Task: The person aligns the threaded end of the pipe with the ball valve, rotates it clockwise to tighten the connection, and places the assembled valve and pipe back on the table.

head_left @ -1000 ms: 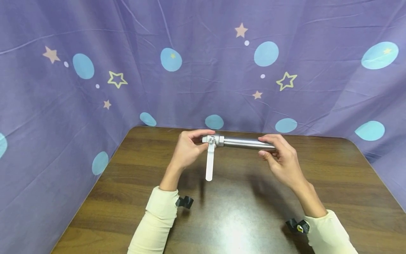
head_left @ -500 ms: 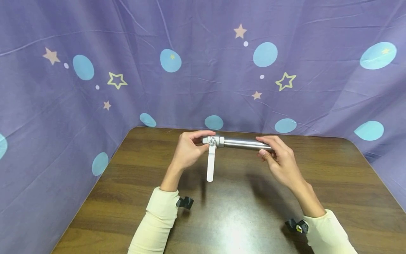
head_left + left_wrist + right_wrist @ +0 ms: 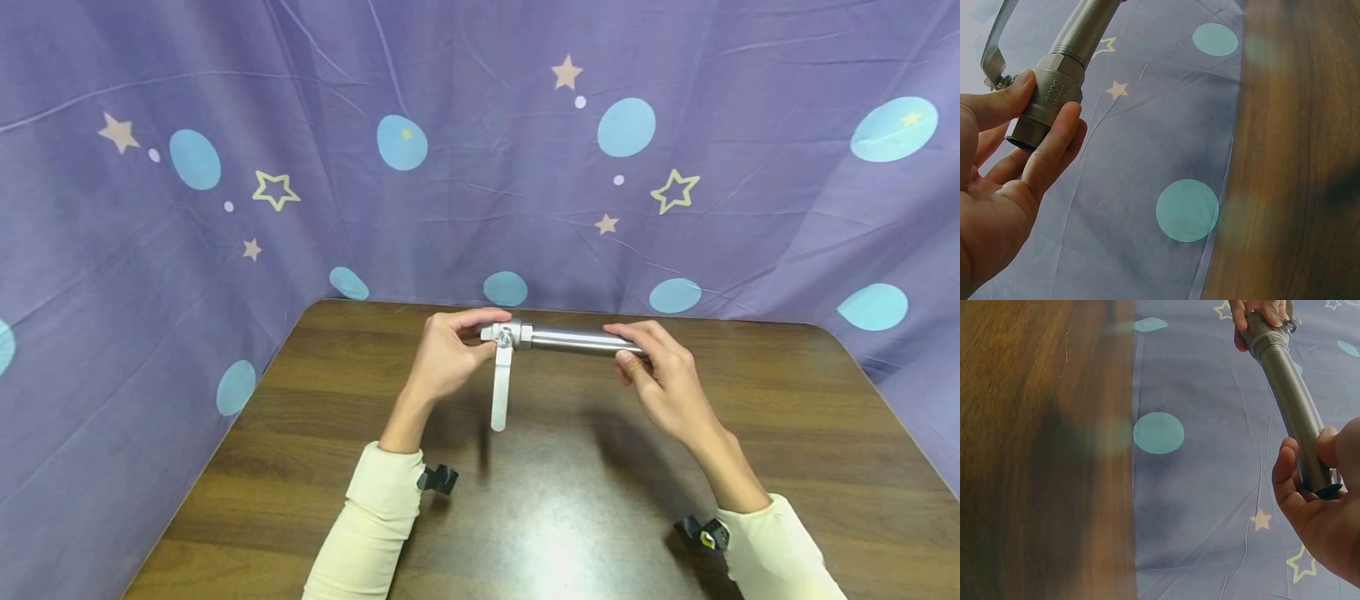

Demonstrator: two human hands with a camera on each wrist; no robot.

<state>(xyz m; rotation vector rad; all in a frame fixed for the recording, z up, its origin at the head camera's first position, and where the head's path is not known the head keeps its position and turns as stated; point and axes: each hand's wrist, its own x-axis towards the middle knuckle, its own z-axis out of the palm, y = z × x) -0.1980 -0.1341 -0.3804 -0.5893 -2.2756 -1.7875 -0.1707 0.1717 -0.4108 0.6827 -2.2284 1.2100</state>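
Note:
A silver ball valve (image 3: 507,334) is joined end to end with a smooth steel pipe (image 3: 573,339), held level above the table. Its long flat lever (image 3: 500,396) hangs toward me, square to the pipe. My left hand (image 3: 444,357) grips the valve body between thumb and fingers. Raised lettering shows on the valve (image 3: 1057,94) in the left wrist view. Around the pipe's right end, my right hand (image 3: 666,379) holds with thumb and curled fingers. In the right wrist view the pipe (image 3: 1291,403) ends between the right thumb and fingers; part of that end is hidden.
Below the hands lies a brown wood-grain table (image 3: 315,467) with a bright glare patch near the front. A purple curtain (image 3: 480,225) with stars and blue ovals hangs behind and at the sides. Black mounts (image 3: 437,479) sit at both wrists.
The valve has rolled a little toward me, its lever shifting slightly right and down. My right hand has moved slightly left, and its thumb has shifted on the pipe.

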